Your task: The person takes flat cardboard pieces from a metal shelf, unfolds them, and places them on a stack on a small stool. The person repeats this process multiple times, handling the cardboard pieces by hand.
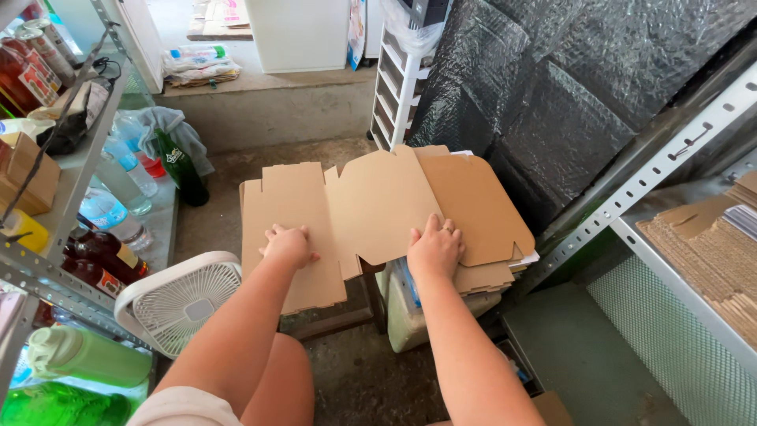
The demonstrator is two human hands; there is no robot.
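A flat, die-cut brown cardboard box blank [371,201] lies on top of a stack of similar flattened cardboard sheets [481,276]. My left hand [287,244] presses down on the blank's left panel, fingers curled on the board. My right hand [434,245], with a ring on one finger, rests on the blank's near edge at the middle, fingers spread flat. Neither hand has the board lifted; both lie on its surface.
A white box fan [177,300] stands at my left knee. A metal shelf [47,276] at left holds bottles. A green glass bottle [183,170] stands on the floor. Right, a grey metal rack [662,166] carries more cardboard stacks [710,252]. Black bubble wrap [552,102] hangs behind.
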